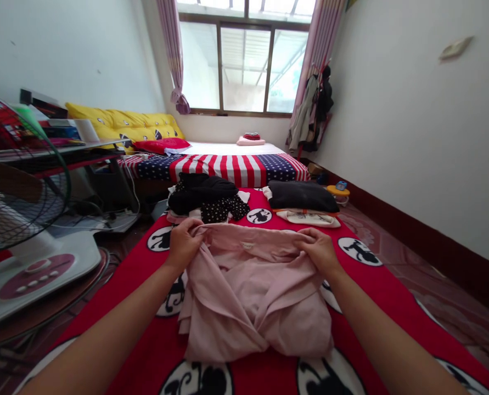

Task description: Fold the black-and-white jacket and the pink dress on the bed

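A pale pink garment (252,291), with a wide collar and a small label inside its neck, lies spread on a red cloth (116,340) printed with black-and-white round figures. My left hand (184,241) pinches its upper left corner. At the upper right corner, my right hand (317,249) grips the fabric between thumb and fingers. The top edge is drawn fairly straight between both hands, while the lower part rests in loose folds. Just beyond the left hand sits a heap of black and dotted clothes (207,197). A stack of folded clothes (304,197), dark on top, lies beyond the right hand.
On the left stand a fan (42,269) and a cluttered desk (100,145). A bed with a flag-patterned cover (228,167) is at the back beneath the window. Clothes (314,107) hang in the far right corner. A small yellow stool (338,192) stands near the right wall.
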`<state>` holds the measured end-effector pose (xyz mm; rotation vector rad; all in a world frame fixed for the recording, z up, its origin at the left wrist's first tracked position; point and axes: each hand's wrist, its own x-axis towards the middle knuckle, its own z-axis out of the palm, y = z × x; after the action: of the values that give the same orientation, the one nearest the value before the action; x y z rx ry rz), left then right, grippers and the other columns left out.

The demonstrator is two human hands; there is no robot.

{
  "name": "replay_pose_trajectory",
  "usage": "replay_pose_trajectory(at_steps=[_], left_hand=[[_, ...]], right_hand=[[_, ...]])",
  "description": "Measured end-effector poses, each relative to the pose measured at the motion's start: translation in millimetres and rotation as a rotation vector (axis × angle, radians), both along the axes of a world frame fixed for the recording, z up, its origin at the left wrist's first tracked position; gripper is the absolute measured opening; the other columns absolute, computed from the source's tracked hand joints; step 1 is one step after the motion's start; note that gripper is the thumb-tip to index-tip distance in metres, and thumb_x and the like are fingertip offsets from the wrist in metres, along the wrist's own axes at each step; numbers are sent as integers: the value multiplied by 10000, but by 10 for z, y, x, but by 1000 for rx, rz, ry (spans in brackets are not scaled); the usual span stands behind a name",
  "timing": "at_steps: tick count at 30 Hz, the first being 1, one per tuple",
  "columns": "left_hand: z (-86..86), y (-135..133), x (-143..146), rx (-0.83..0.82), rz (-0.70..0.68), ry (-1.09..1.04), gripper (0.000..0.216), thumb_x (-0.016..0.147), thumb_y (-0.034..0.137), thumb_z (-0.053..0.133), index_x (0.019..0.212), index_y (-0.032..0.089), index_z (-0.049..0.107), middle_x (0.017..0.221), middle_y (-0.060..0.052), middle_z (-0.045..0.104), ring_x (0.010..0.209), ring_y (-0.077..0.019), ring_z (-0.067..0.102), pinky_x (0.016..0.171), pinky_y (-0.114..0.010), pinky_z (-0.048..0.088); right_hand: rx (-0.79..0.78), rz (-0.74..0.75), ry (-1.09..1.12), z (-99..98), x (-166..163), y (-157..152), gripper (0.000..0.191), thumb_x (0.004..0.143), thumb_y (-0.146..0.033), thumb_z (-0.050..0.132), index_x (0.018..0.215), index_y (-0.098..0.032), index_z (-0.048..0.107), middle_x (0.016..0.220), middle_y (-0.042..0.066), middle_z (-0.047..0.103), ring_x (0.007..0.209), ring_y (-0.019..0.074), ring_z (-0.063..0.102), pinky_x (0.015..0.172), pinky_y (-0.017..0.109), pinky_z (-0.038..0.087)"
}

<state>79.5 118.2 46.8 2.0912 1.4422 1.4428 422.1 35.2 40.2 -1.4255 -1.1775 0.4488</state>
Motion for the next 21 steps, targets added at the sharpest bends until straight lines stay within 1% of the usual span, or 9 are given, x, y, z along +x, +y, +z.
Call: replay_pose_trajectory(at_steps=[2,4,5,7,9,11,16,18,21], left_hand=[[25,-75,-80,113,-61,40,30,744,217,581,765,202,595,828,-23,647,811,-182,605,753,-253,448],[6,-141,-154,195,-154,177,101,751,128,520,722,205,579,851,-31,633,849,-184,590,795,-274,441],[-20,-169,-184,221,-187,257,144,753,97,494,708,205,579,855,-34,629,856,-186,583,807,-288,436],[-92,-211,-228,256,-206,393,189,755,62,471,701,204,584,850,-39,625,850,-193,570,811,-312,427],[-161,-237,-255,281,-194,470,192,760,54,475,705,203,583,848,-43,625,850,-200,563,806,-324,423],[-204,-252,-276,300,-182,505,185,773,59,481,716,201,585,854,-47,624,856,-204,560,802,-328,425],[-189,-251,-280,312,-149,528,177,802,77,486,717,196,585,859,-51,604,855,-198,554,788,-304,431],[-145,-222,-227,285,-91,514,164,798,86,497,722,199,588,869,-46,597,873,-197,559,765,-285,429],[-62,-147,-86,198,89,433,125,769,103,526,735,204,592,879,-33,599,868,-194,573,702,-268,419]], right_hand=[[187,-96,-148,22,36,-100,50,651,-208,635,700,-205,639,745,13,635,752,186,584,685,295,445],[313,-145,-329,-9,65,-197,116,670,-124,551,652,-219,614,784,18,614,815,190,571,750,309,436],[323,-127,-404,-46,73,-239,155,667,-96,524,645,-223,611,796,21,611,830,192,566,768,317,432],[283,-65,-492,-143,78,-302,199,662,-67,495,648,-227,612,799,26,612,831,198,561,775,329,432],[253,-37,-519,-230,73,-336,213,666,-58,486,660,-229,613,800,30,616,825,202,560,765,335,437],[250,-46,-527,-270,66,-345,219,669,-55,482,666,-231,613,800,31,618,821,205,559,760,338,439],[249,-46,-556,-190,60,-278,219,658,-56,478,651,-228,614,804,30,621,833,200,576,775,324,445],[243,-78,-546,-131,54,-200,207,667,-71,482,657,-225,619,808,28,622,818,193,584,759,312,449],[272,-201,-504,-55,36,-41,162,695,-118,501,692,-215,630,804,26,623,792,188,591,733,300,454]])
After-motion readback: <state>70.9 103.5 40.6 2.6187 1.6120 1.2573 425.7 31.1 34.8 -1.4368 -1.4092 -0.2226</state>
